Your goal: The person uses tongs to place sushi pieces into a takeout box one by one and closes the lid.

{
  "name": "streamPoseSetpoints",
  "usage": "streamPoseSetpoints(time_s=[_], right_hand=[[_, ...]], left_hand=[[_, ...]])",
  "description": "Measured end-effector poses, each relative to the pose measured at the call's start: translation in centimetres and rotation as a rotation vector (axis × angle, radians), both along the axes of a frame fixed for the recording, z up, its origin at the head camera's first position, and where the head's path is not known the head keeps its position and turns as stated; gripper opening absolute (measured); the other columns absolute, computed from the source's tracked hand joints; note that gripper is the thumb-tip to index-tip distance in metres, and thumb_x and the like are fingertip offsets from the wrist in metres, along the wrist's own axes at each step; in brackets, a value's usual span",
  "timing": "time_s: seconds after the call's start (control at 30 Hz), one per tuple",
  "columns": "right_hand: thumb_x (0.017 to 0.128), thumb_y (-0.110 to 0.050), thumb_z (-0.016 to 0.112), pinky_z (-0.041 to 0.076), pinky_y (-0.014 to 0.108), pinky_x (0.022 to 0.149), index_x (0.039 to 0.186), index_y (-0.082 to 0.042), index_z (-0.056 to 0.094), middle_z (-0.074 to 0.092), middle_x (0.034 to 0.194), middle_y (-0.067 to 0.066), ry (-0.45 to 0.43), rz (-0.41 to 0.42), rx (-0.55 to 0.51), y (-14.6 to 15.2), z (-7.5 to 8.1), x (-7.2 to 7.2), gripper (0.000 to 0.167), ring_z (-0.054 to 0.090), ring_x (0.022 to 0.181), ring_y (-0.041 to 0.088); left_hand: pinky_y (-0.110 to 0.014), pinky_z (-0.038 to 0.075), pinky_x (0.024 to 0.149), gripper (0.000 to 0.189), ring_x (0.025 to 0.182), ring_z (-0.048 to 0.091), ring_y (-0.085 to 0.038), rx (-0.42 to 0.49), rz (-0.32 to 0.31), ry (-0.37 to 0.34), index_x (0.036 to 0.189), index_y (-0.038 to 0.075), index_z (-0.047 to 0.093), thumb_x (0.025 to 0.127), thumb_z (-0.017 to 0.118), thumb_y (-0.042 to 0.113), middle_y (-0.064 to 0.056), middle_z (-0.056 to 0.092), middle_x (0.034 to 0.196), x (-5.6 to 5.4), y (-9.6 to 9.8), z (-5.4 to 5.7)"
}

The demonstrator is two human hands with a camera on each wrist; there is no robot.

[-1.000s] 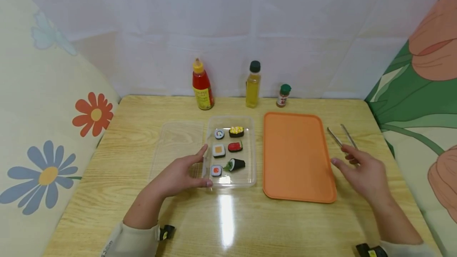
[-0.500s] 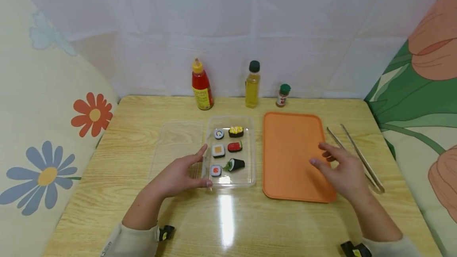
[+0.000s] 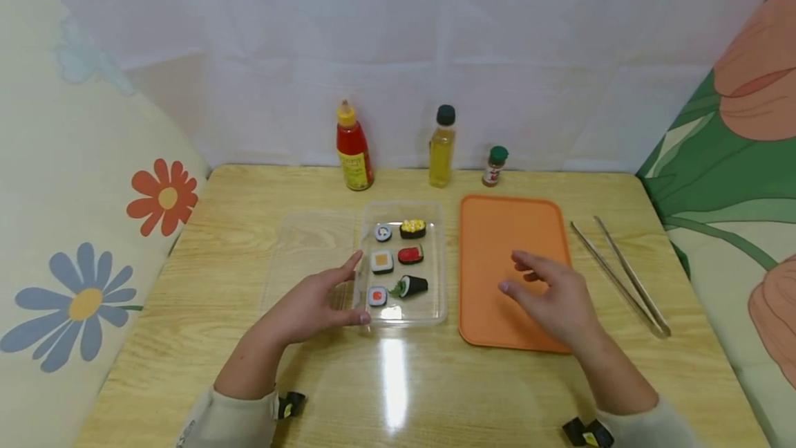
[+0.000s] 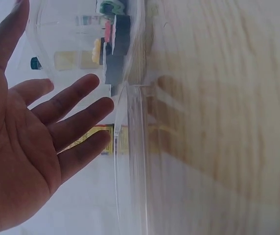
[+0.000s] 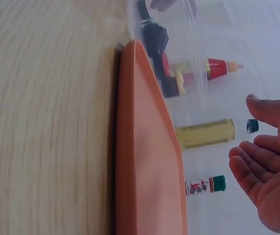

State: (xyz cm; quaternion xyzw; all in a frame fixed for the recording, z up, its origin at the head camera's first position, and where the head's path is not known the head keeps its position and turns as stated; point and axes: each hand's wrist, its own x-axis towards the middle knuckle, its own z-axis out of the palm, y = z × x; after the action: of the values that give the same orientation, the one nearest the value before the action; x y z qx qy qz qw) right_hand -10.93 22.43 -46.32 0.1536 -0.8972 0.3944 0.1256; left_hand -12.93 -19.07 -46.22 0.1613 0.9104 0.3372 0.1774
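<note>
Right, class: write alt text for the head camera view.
Left hand touches a clear box of six sushi pieces; right hand hovers open over an orange tray, metal tongs beside it.

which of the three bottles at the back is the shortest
The small shaker bottle with the green cap, rightmost of the three. The red sauce bottle and the yellow oil bottle both stand clearly taller.

Clear sushi box [image 3: 435, 261] lies open beside orange tray [image 3: 491, 227].
</note>
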Motion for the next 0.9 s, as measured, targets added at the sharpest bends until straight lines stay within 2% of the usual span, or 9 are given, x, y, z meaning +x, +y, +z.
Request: streamPoseSetpoints(time_s=[0.2,0.47,0.7,0.9], right_hand=[[0.086,-0.016,0.088,0.061,0.046,0.081,0.135,-0.004,0.069,0.072,0.127,0.011,-0.034,0.050,-0.032,-1.4,-0.4,-0.1,0.054,0.072,0.106,0.027],[0.087,-0.023,0.087,0.060,0.051,0.087,0.140,-0.007,0.066,0.067,0.137,0.011,-0.162,0.100,-0.075,-3.6,-0.7,0.1,0.059,0.072,0.108,0.035],[0.083,-0.025,0.090,0.058,0.051,0.093,0.143,-0.007,0.063,0.062,0.143,0.012,-0.170,0.145,-0.053,-5.4,-0.9,0.2,0.067,0.072,0.110,0.035],[0.082,-0.031,0.090,0.048,0.051,0.107,0.147,-0.007,0.058,0.057,0.149,0.010,-0.167,0.191,-0.019,-6.5,-0.9,0.4,0.076,0.063,0.127,0.036]], left_hand=[[-0.060,0.033,0.118,0.112,0.147,0.040,-0.036,0.017,0.006,0.003,0.167,0.023,0.024,0.080,0.085,0.058,-0.011,0.058,0.149,0.1,-0.1,0.0],[-0.059,0.034,0.117,0.113,0.147,0.042,-0.035,0.030,0.005,0.009,0.166,0.022,0.026,0.078,0.083,0.064,-0.010,0.059,0.148,0.3,-0.2,-0.1],[-0.060,0.032,0.118,0.109,0.147,0.041,-0.035,0.026,0.004,0.018,0.166,0.023,0.026,0.081,0.083,0.059,-0.010,0.059,0.148,0.4,-0.3,-0.1],[-0.059,0.031,0.119,0.109,0.148,0.040,-0.034,0.025,-0.007,0.022,0.166,0.021,0.027,0.081,0.081,0.064,-0.009,0.059,0.148,0.5,-0.4,0.1]])
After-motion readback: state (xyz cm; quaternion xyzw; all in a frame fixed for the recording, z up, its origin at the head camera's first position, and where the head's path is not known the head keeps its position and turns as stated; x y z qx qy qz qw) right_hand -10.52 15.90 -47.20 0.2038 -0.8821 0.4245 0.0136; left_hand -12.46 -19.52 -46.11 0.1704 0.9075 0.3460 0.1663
